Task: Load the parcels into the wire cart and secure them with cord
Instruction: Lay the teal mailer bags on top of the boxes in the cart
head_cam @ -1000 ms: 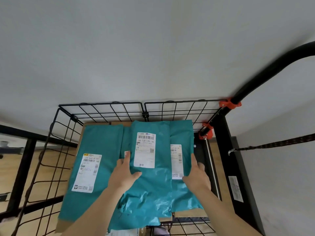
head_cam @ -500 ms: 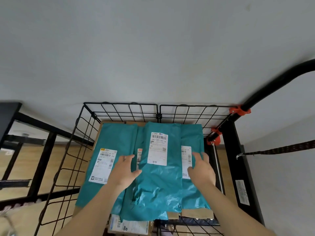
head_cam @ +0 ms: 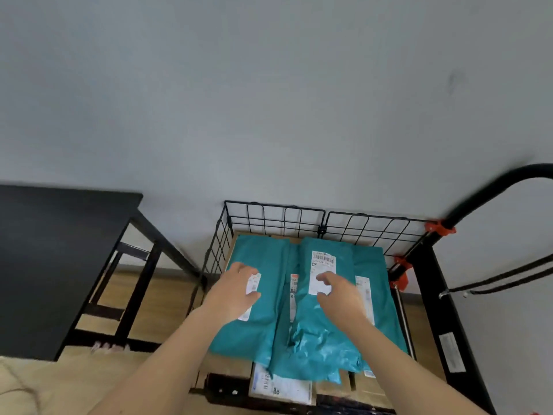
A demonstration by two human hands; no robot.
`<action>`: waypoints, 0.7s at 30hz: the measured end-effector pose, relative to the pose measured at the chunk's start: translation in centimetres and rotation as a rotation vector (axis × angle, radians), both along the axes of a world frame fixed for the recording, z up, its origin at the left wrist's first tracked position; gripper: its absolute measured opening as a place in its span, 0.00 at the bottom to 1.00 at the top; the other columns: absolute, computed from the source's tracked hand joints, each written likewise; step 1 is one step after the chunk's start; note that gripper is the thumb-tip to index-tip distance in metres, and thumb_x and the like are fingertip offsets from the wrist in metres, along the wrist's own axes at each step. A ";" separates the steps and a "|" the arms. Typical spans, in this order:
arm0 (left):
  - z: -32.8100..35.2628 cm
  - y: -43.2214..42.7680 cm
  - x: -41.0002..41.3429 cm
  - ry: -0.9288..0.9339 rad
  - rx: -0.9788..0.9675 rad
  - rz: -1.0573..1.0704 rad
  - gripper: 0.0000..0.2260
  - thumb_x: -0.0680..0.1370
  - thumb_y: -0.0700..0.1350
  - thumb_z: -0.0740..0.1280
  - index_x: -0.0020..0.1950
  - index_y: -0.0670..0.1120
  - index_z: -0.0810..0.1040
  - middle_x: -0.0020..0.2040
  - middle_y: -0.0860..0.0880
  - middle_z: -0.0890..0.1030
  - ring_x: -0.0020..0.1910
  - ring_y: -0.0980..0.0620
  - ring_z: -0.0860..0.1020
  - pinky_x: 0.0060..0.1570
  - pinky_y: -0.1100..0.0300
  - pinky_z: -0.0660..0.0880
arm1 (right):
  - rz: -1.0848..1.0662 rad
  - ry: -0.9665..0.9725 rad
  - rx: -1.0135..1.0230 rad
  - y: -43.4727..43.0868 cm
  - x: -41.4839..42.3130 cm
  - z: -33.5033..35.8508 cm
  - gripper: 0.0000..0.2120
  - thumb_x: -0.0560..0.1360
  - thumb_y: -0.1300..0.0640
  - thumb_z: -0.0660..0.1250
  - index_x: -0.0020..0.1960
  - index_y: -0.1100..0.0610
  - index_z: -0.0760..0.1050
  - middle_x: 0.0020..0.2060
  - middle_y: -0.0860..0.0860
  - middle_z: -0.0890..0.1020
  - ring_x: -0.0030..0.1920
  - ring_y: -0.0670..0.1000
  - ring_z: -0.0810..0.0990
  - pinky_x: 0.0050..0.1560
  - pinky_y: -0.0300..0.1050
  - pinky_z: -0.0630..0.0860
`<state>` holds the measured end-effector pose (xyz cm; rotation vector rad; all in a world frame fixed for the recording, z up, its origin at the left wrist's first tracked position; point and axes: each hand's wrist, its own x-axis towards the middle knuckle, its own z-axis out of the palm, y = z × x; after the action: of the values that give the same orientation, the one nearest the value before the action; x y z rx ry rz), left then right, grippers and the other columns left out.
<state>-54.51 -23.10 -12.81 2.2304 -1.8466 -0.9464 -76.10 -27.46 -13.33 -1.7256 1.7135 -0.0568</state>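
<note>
Both forearms reach forward, left grip [head_cam: 236,292] and right grip [head_cam: 341,295] palm-down, fingers relaxed.

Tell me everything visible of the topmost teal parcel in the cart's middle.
The topmost teal parcel is a glossy, crinkled plastic mailer lying flat, overlapping neighbouring teal parcels on both sides inside the wire cart. A white barcode label sits near its far end. The right hand hovers over or touches that label.

Two bare hands and forearms, seen from above

The left hand [head_cam: 236,290] and right hand [head_cam: 341,298] are uncovered. Behind each wrist, the left forearm [head_cam: 167,351] and right forearm [head_cam: 398,360] run bare and slender to the lower edge of the view. The fingertips are blurred, so the nails cannot be made out.
</note>
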 end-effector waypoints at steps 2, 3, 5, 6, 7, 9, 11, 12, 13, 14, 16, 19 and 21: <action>1.7 1.2 1.8 0.008 -0.060 -0.006 0.21 0.78 0.48 0.64 0.71 0.50 0.65 0.70 0.50 0.64 0.65 0.51 0.69 0.63 0.59 0.67 | 0.006 -0.045 -0.036 1.1 2.5 1.5 0.18 0.76 0.60 0.61 0.65 0.49 0.71 0.62 0.48 0.75 0.51 0.50 0.78 0.44 0.42 0.75; 2.7 2.0 2.8 0.011 -0.085 0.000 0.22 0.78 0.48 0.64 0.71 0.50 0.65 0.70 0.50 0.64 0.66 0.51 0.68 0.63 0.59 0.66 | 0.009 -0.069 -0.055 1.7 3.9 2.3 0.18 0.76 0.60 0.61 0.64 0.50 0.72 0.62 0.48 0.76 0.52 0.51 0.78 0.45 0.42 0.76; 4.4 3.6 5.0 0.018 -0.130 0.020 0.22 0.78 0.48 0.64 0.71 0.51 0.66 0.70 0.51 0.64 0.67 0.52 0.68 0.64 0.58 0.66 | 0.037 -0.095 -0.092 3.0 6.8 3.8 0.17 0.75 0.61 0.61 0.63 0.51 0.73 0.62 0.48 0.77 0.53 0.50 0.78 0.50 0.44 0.77; 5.2 4.6 6.2 0.021 -0.154 0.031 0.21 0.78 0.48 0.64 0.71 0.51 0.66 0.71 0.51 0.64 0.67 0.52 0.67 0.65 0.58 0.65 | 0.055 -0.105 -0.109 3.7 8.2 4.5 0.17 0.75 0.60 0.61 0.63 0.51 0.74 0.62 0.47 0.77 0.53 0.50 0.78 0.50 0.44 0.77; 5.9 5.5 7.3 0.022 -0.177 0.042 0.21 0.78 0.48 0.64 0.71 0.51 0.66 0.71 0.51 0.64 0.68 0.52 0.67 0.65 0.58 0.65 | 0.070 -0.117 -0.125 4.5 9.6 5.1 0.16 0.75 0.60 0.61 0.62 0.51 0.74 0.62 0.47 0.77 0.52 0.49 0.78 0.49 0.43 0.77; 7.1 7.5 9.7 0.017 -0.212 0.061 0.22 0.79 0.49 0.63 0.72 0.52 0.65 0.72 0.51 0.63 0.68 0.52 0.67 0.65 0.57 0.66 | 0.094 -0.144 -0.156 6.2 12.5 6.4 0.15 0.76 0.60 0.61 0.62 0.51 0.74 0.61 0.46 0.77 0.52 0.49 0.78 0.50 0.45 0.77; 8.2 9.6 12.2 0.008 -0.238 0.072 0.22 0.79 0.49 0.63 0.72 0.52 0.64 0.71 0.52 0.63 0.66 0.53 0.69 0.63 0.58 0.67 | 0.105 -0.180 -0.177 8.0 15.3 7.4 0.15 0.76 0.60 0.61 0.61 0.52 0.75 0.60 0.46 0.78 0.51 0.50 0.79 0.51 0.47 0.78; 8.6 10.6 13.6 0.008 -0.251 0.076 0.22 0.79 0.49 0.63 0.72 0.52 0.64 0.71 0.53 0.63 0.64 0.53 0.70 0.63 0.59 0.68 | 0.112 -0.197 -0.186 8.9 16.8 7.7 0.15 0.76 0.61 0.61 0.61 0.52 0.75 0.60 0.46 0.78 0.50 0.50 0.79 0.49 0.46 0.78; 9.0 11.7 14.9 0.008 -0.265 0.082 0.22 0.78 0.49 0.63 0.72 0.52 0.65 0.71 0.53 0.63 0.64 0.53 0.70 0.63 0.59 0.68 | 0.125 -0.205 -0.200 9.8 18.2 8.1 0.15 0.75 0.61 0.61 0.60 0.52 0.76 0.59 0.45 0.79 0.49 0.50 0.79 0.49 0.44 0.77; 9.4 12.8 16.2 0.006 -0.279 0.092 0.22 0.78 0.49 0.63 0.72 0.52 0.65 0.71 0.54 0.62 0.65 0.53 0.69 0.63 0.58 0.69 | 0.143 -0.212 -0.214 10.6 19.7 8.3 0.15 0.75 0.61 0.61 0.60 0.52 0.76 0.58 0.46 0.79 0.51 0.50 0.79 0.50 0.43 0.76; 10.1 15.0 18.8 -0.001 -0.313 0.125 0.21 0.78 0.49 0.64 0.71 0.52 0.65 0.71 0.54 0.62 0.66 0.54 0.68 0.63 0.58 0.69 | 0.171 -0.238 -0.227 12.1 22.5 8.6 0.14 0.76 0.61 0.61 0.59 0.53 0.77 0.58 0.47 0.79 0.55 0.50 0.78 0.53 0.41 0.73; 10.9 18.4 22.7 -0.015 -0.353 0.178 0.21 0.78 0.48 0.64 0.71 0.52 0.66 0.70 0.55 0.63 0.64 0.55 0.69 0.62 0.60 0.70 | 0.229 -0.269 -0.238 14.5 27.0 9.1 0.15 0.76 0.60 0.61 0.60 0.52 0.76 0.59 0.48 0.79 0.52 0.48 0.76 0.48 0.37 0.69; 11.3 20.5 25.0 -0.022 -0.351 0.226 0.21 0.79 0.48 0.63 0.71 0.52 0.65 0.70 0.55 0.63 0.64 0.55 0.69 0.60 0.61 0.70 | 0.279 -0.290 -0.243 15.9 29.9 9.7 0.14 0.76 0.60 0.61 0.60 0.52 0.76 0.59 0.48 0.79 0.48 0.47 0.75 0.46 0.36 0.68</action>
<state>-29.47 -2.61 -1.50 2.1732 -1.5769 -0.5158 -46.24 -11.57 -3.65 -2.0077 1.2868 -0.3835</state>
